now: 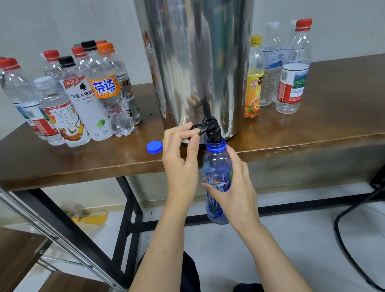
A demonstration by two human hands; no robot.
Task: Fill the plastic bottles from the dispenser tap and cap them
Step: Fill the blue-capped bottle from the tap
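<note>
The upright bottle (216,167) is gripped by the right hand (236,188), tap (213,131) at its twelve o'clock, lever (194,126) pinched by the left hand (180,163).

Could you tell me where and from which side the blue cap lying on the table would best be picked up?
Probably by its rim, pinched on opposite sides from straight above: the blue cap lies flat on the table, low and round, with bare wood around it. The left hand, now on the tap lever, is nearest.
</note>
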